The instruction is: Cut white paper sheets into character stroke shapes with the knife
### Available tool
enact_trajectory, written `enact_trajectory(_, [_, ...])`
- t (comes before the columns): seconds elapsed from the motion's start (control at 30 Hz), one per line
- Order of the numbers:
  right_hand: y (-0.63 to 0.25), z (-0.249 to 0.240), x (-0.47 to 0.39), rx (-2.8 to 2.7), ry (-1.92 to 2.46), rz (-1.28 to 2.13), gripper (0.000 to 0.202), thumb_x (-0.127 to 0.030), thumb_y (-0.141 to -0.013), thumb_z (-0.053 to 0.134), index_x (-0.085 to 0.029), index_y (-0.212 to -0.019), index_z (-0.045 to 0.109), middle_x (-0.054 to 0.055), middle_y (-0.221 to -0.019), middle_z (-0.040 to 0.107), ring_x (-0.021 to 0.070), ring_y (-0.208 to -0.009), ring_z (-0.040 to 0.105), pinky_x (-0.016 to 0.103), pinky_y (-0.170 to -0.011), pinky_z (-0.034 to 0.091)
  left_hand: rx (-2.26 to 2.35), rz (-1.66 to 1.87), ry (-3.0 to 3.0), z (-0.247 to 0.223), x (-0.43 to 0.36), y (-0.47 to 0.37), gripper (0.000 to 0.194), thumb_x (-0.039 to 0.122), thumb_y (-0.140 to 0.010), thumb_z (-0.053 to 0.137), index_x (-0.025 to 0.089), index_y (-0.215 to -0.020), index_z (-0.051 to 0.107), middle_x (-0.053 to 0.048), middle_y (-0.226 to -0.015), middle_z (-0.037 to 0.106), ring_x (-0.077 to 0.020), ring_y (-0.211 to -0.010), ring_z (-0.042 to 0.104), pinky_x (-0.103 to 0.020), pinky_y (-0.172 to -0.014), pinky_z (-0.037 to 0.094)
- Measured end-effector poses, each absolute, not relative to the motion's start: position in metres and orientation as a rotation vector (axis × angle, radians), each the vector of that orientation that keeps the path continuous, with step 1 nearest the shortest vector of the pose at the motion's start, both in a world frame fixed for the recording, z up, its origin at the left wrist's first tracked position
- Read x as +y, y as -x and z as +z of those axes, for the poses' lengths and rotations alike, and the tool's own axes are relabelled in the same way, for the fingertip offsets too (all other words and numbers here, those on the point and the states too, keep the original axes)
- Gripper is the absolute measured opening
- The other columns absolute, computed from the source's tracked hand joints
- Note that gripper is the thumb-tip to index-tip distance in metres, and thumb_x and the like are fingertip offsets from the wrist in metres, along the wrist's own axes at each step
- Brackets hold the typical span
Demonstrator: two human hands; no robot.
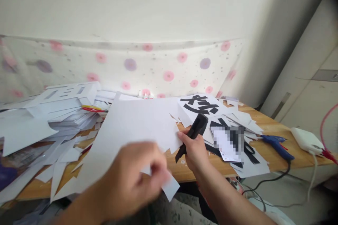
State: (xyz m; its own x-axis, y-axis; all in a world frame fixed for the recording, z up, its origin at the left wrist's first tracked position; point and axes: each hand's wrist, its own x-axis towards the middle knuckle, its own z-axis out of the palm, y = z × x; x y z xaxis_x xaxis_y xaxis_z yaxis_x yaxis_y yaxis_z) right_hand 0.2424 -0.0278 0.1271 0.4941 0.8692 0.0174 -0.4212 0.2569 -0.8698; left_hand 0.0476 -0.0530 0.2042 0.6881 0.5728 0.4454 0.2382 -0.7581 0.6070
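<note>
My right hand (195, 149) is closed around a black utility knife (196, 128), tilted with its narrow end toward the table. Its fingers also touch or nearly touch the notched right edge of a large white sheet of card (134, 119). Closer to me, blurred by motion, my left hand (137, 175) is closed in a pinch. A small white paper scrap (171, 187) sticks out from its fingertips, past the table's front edge. Beside my right hand stands a white box-like piece with a black character (203, 104).
Paper offcuts (63, 151) and stacked white pieces (63, 95) crowd the left side. At right lie a partly pixelated phone (228, 146), a blue glue gun (277, 147) with a trailing cord, and a white adapter box (306, 140). A dotted cloth (155, 65) covers the wall behind.
</note>
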Motion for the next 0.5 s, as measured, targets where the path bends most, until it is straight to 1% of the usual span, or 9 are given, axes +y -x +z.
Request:
enact_trajectory(0.03, [-0.242,0.127,-0.026,-0.533,0.932,0.933,0.029,-0.031,-0.048,0.083,-0.015,-0.060,0.062,-0.002,-0.055,0.056,0.0124,-0.056,0.051,0.026,-0.054,0.040,0.611,0.592,-2.222,0.187,-0.067,-0.040,0.018,0.037,-0.083,0.063,0.026,-0.069,0.061,-0.001,-0.064,0.060,-0.0179,-0.062,0.055,-0.029,-0.059,0.041])
enact_trajectory(0.07, [-0.242,0.127,-0.025,-0.506,0.924,0.926,0.030,-0.032,-0.048,0.082,-0.016,-0.060,0.060,-0.003,-0.055,0.055,0.0123,-0.056,0.051,0.026,-0.054,0.040,0.604,0.487,-2.168,0.169,-0.076,-0.033,0.022,0.043,-0.079,0.066,0.026,-0.065,0.061,0.000,-0.058,0.057,-0.0185,-0.058,0.054,-0.030,-0.055,0.040])
enact_trajectory(0.13, [-0.240,0.126,-0.023,-0.453,0.898,0.912,0.032,-0.033,-0.048,0.082,-0.017,-0.061,0.057,-0.004,-0.055,0.054,0.0118,-0.056,0.050,0.026,-0.054,0.039,0.620,0.380,-2.109,0.133,-0.081,-0.028,0.026,0.047,-0.074,0.070,0.025,-0.061,0.061,0.001,-0.051,0.053,-0.0169,-0.049,0.049,-0.029,-0.047,0.035])
enact_trajectory(0.23, [-0.233,0.124,-0.023,-0.420,0.856,0.913,0.035,-0.034,-0.049,0.082,-0.018,-0.064,0.056,-0.006,-0.056,0.053,0.0108,-0.056,0.049,0.025,-0.055,0.039,0.722,0.281,-1.987,0.089,-0.060,-0.037,0.028,0.046,-0.076,0.065,0.021,-0.065,0.061,0.002,-0.054,0.055,-0.0136,-0.047,0.048,-0.024,-0.044,0.032])
enact_trajectory(0.27, [-0.230,0.124,-0.024,-0.418,0.844,0.922,0.035,-0.034,-0.049,0.083,-0.018,-0.065,0.056,-0.006,-0.056,0.053,0.0108,-0.056,0.049,0.025,-0.056,0.039,0.879,0.398,-1.802,0.079,-0.050,-0.043,0.030,0.047,-0.076,0.063,0.020,-0.065,0.060,0.002,-0.054,0.055,-0.0124,-0.045,0.045,-0.024,-0.043,0.031])
enact_trajectory(0.3, [-0.228,0.124,-0.025,-0.417,0.833,0.930,0.035,-0.034,-0.050,0.084,-0.018,-0.066,0.057,-0.006,-0.056,0.053,0.0109,-0.056,0.049,0.025,-0.055,0.039,1.003,0.626,-1.634,0.071,-0.041,-0.049,0.033,0.050,-0.074,0.064,0.019,-0.064,0.057,0.002,-0.052,0.053,-0.0112,-0.041,0.040,-0.023,-0.040,0.027])
enact_trajectory(0.33, [-0.226,0.124,-0.027,-0.415,0.824,0.936,0.035,-0.034,-0.050,0.084,-0.017,-0.067,0.058,-0.006,-0.057,0.054,0.0110,-0.056,0.049,0.026,-0.055,0.039,1.017,0.736,-1.594,0.067,-0.032,-0.055,0.037,0.053,-0.072,0.064,0.019,-0.061,0.053,0.003,-0.051,0.050,-0.0102,-0.041,0.036,-0.024,-0.040,0.026])
enact_trajectory(0.43, [-0.224,0.126,-0.033,-0.396,0.793,0.932,0.036,-0.033,-0.050,0.086,-0.017,-0.068,0.060,-0.005,-0.060,0.057,0.0117,-0.058,0.051,0.026,-0.055,0.040,0.981,0.976,-1.497,0.072,-0.013,-0.071,0.040,0.053,-0.066,0.070,0.020,-0.057,0.049,0.004,-0.050,0.043,-0.0106,-0.045,0.035,-0.026,-0.047,0.033])
enact_trajectory(0.5, [-0.224,0.126,-0.037,-0.385,0.773,0.929,0.035,-0.032,-0.050,0.086,-0.017,-0.068,0.060,-0.004,-0.061,0.058,0.0119,-0.060,0.052,0.025,-0.056,0.041,0.942,1.063,-1.479,0.082,-0.006,-0.077,0.042,0.052,-0.060,0.077,0.021,-0.055,0.049,0.003,-0.053,0.046,-0.0127,-0.052,0.041,-0.028,-0.055,0.038])
